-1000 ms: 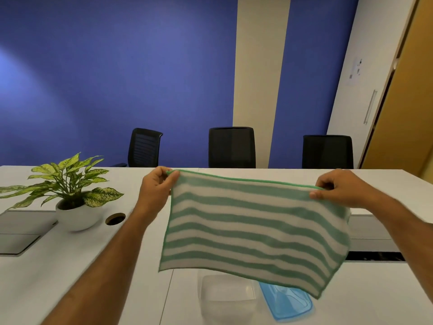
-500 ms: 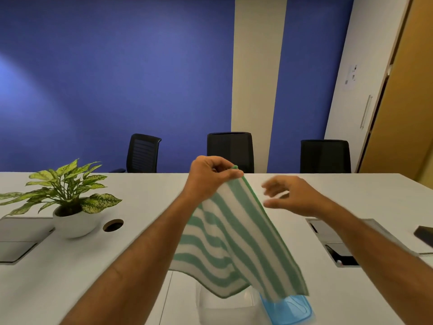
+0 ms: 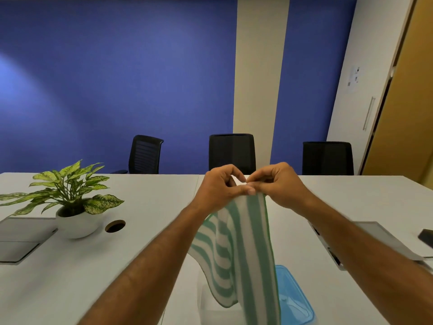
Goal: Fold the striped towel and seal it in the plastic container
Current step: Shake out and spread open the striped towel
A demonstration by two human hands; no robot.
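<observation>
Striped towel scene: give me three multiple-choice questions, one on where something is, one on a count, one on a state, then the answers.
1. Where does the potted plant stand?
A. left part of the table
B. on a chair
C. inside the container

2. How many black chairs stand behind the table?
A. one
B. three
C. five

3. How is the striped towel right now?
A. flat on the table
B. sealed in the container
C. hanging from both hands

Answers: 1 A, its white pot sits at left; 2 B, three backrests show; 3 C, the left hand and right hand pinch its top together.
</observation>
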